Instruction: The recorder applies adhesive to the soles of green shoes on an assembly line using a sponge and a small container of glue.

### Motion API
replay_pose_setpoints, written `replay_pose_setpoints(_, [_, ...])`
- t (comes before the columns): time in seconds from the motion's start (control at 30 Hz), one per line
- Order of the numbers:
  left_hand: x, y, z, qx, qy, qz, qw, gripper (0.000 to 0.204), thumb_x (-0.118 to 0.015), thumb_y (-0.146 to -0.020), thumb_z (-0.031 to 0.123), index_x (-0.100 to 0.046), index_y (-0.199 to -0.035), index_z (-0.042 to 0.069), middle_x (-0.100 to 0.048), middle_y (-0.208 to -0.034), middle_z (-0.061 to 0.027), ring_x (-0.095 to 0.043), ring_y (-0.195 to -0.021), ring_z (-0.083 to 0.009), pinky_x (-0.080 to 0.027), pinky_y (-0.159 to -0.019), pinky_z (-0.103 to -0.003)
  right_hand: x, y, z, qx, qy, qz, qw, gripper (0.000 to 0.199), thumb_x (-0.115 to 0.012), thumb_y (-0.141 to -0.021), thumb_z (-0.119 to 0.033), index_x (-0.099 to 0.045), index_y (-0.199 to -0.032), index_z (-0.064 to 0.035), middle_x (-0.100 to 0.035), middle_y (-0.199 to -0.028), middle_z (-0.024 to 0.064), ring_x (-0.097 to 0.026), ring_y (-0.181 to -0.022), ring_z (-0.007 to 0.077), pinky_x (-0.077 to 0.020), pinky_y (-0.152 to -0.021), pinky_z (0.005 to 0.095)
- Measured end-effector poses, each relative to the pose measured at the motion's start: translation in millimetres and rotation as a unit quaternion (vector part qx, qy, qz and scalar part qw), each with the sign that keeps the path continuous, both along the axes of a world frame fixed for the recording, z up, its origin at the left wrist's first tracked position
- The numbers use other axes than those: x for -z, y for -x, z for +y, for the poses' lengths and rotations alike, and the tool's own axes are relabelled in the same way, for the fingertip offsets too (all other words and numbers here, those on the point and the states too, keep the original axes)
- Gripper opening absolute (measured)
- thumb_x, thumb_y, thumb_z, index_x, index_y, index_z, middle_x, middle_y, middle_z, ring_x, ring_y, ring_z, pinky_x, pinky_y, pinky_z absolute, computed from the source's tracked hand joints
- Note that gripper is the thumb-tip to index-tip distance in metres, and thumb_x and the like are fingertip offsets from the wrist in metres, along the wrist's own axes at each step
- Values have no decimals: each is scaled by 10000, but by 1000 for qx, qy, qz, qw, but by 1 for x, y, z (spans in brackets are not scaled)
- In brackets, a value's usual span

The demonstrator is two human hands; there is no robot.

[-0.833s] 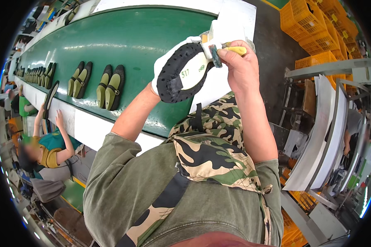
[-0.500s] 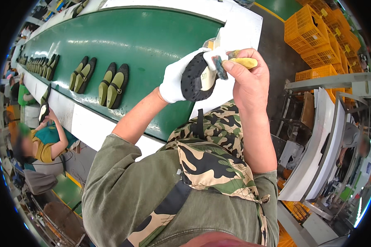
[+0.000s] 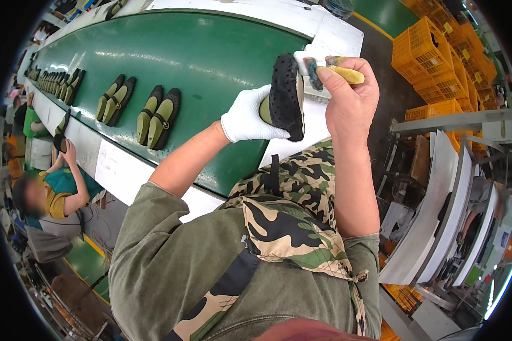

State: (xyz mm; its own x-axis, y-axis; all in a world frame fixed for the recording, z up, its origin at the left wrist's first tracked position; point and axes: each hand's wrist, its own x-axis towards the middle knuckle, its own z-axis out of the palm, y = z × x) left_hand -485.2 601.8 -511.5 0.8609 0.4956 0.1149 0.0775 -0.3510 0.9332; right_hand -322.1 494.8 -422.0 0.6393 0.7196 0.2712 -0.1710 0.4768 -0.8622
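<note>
My left hand (image 3: 246, 116), in a white glove, grips a black shoe (image 3: 285, 85) with a dotted surface. The shoe stands roughly upright over the end of the green belt, its pale inner or sole side turned to the right, and some green shows beside my fingers. Pinched between the bare thumb and fingers of my right hand (image 3: 352, 108) are a yellow piece (image 3: 348, 75) and a white pad (image 3: 309, 63) with dark blue-green stains. The pad is right beside the shoe's upper edge; whether they touch I cannot tell.
Pairs of black-and-green shoes (image 3: 164, 118) stand along the green conveyor belt (image 3: 210, 62), bordered by a white ledge (image 3: 115, 165). A person (image 3: 62, 190) at the left handles another shoe. Orange crates (image 3: 420, 48) are stacked at right, above white panels (image 3: 424, 227).
My left hand has turned the shoe more upright, hiding the pale oval face seen before. The right hand has moved slightly up and right with the pad. The person at left has lowered the other shoe.
</note>
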Motion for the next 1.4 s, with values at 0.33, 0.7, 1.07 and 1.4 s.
replay_pose_setpoints(0.33, [-23,-5,3,102,172,63,978,763,-937,-602,212,-592,-1236,-38,-701,-1089,-85,-630,-981,-134,-513,-943,-323,17,-23,7,57,-24,-9,998,246,-716,-807,111,-566,-948,-24,-650,-1002,122,-622,-886,154,-517,-805,272])
replay_pose_setpoints(0.7, [-16,-9,19,167,268,79,945,838,-937,-590,185,-565,-1295,-72,-671,-1181,-91,-617,-1056,-159,-491,-970,-305,24,-54,7,108,-31,-142,984,225,-777,-798,-13,-573,-893,-17,-665,-929,69,-599,-826,97,-507,-746,235])
replay_pose_setpoints(1.07, [-1,-14,20,160,407,46,898,637,-745,-763,209,-561,-1290,-98,-670,-1171,-142,-658,-1024,-189,-501,-954,-311,68,-65,-9,-37,6,-169,985,228,-753,-816,41,-559,-899,-46,-661,-1062,113,-593,-905,114,-488,-807,238])
replay_pose_setpoints(1.4, [16,-23,23,118,485,2,866,678,-684,-793,329,-527,-1357,-12,-640,-1262,-161,-645,-1129,-284,-489,-1040,-405,76,-51,-41,-137,91,-170,972,254,-761,-798,24,-541,-877,-75,-656,-1045,88,-583,-922,105,-473,-796,241])
